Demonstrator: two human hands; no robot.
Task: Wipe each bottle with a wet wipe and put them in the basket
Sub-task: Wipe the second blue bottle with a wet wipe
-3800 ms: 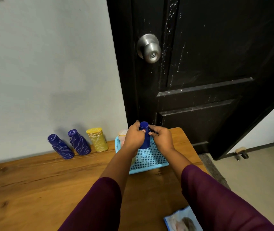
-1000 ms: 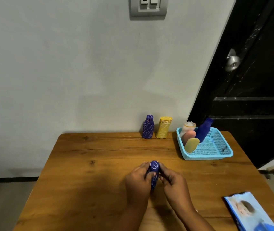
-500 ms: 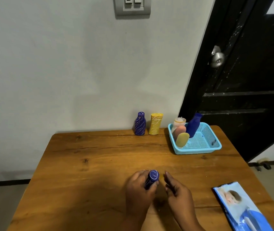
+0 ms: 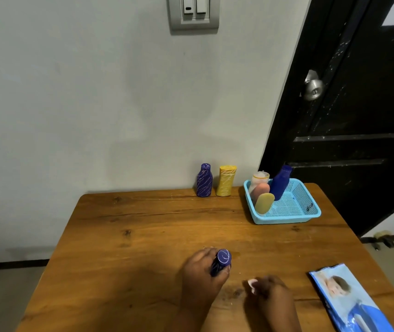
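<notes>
- Left hand (image 4: 203,270): fingers curled round a dark blue bottle (image 4: 221,261) with pale streaks. The bottle stands on the near-centre of the table (image 4: 143,236), cap end up and tilted a little to the right.
- Right hand (image 4: 273,299): just right of the left hand and apart from the bottle. Its fingers are curled, pinching a small pale wad at the tips, which looks like the wet wipe (image 4: 252,285). The wad is small and slightly blurred.
- Wipe pack (image 4: 349,303): blue and white, lying flat at the near right corner of the table, right of the right hand.
- Basket (image 4: 286,220): light blue mesh, at the far right of the table, well apart from both hands.
- Basket contents, all along its left side: a plain blue bottle (image 4: 280,185), leaning; a pale bottle (image 4: 260,178); a pink bottle (image 4: 261,190); a flat yellow bottle (image 4: 264,203), nearest of the four.
- Outside the basket, at the far edge against the wall (image 4: 71,92): a purple streaked bottle (image 4: 204,181) and a yellow streaked bottle (image 4: 226,181), upright, side by side, just left of the basket.
- Beyond: switch plate (image 4: 194,12) high on the wall; black door (image 4: 358,140) with a metal knob (image 4: 312,88) to the right.
</notes>
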